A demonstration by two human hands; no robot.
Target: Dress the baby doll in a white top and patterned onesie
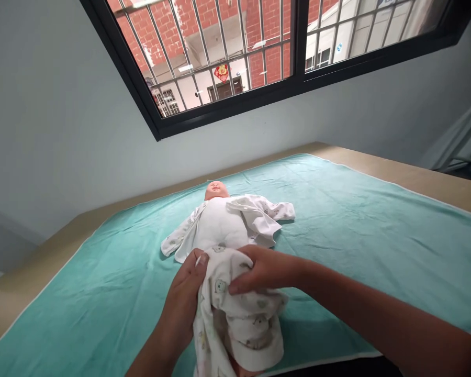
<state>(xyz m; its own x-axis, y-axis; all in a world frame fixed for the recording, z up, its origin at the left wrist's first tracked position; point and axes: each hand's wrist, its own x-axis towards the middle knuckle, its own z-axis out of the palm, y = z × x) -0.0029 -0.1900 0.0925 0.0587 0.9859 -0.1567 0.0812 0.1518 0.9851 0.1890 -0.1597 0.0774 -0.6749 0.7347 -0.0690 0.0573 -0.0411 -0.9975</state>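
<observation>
A baby doll (223, 222) lies on its back, its head toward the wall. Its white printed jacket (265, 214) is spread open at the front, with the sleeves out to both sides. Over the doll's lower body are white baby pants (255, 309) with small animal prints, bunched around the leg nearer my right side. My left hand (186, 293) pinches the pants' fabric near the waist on the left. My right hand (255, 269) grips the same cloth on the right, thumb on top. A bit of the doll's skin shows below the cuff.
A turquoise cloth (369, 251) with a white edge covers most of the tan table (416, 175). Behind it stands a pale wall (235, 141) with a dark-framed, barred window (227, 112). A metal frame (461, 136) is at the far right.
</observation>
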